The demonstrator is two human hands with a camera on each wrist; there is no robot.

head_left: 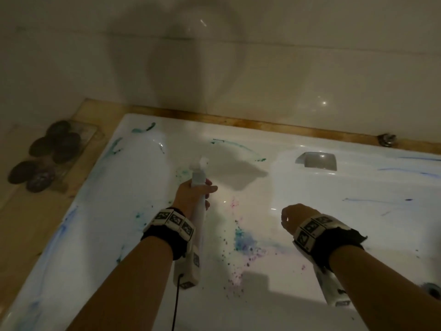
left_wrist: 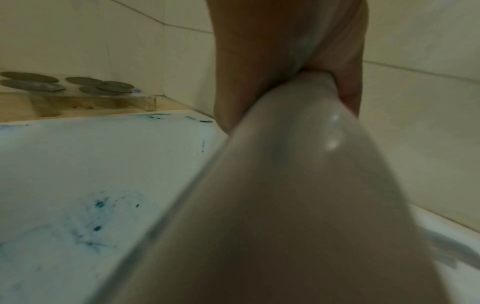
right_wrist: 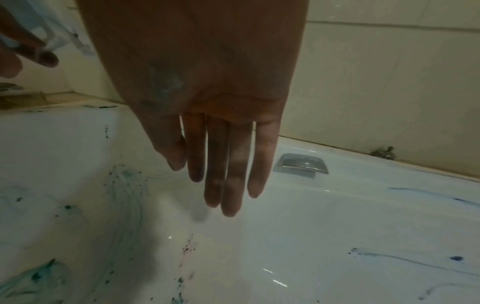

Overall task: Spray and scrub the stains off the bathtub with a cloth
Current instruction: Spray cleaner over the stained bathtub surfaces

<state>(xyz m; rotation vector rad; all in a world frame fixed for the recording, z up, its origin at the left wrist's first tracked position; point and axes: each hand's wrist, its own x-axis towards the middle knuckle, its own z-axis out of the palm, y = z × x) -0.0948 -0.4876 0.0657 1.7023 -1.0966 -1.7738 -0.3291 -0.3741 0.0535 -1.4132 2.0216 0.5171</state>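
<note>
left hand [head_left: 191,199]: wrapped round spray bottle [head_left: 199,185], frame centre, nozzle apparently aimed at bathtub [head_left: 310,187] stains [head_left: 241,237] | right hand [right_wrist: 207,123]: fingers straight, empty, no cloth visible

Legible text: none. My wristbands [head_left: 175,222] carry only black-and-white square marker patterns, no letters or numbers. The spray bottle [head_left: 199,185] I hold shows no readable label; bathtub [head_left: 310,187] bears no brand.

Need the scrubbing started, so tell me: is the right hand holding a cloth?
No, the right hand hangs over the bathtub with straight fingers and nothing in it.
</note>
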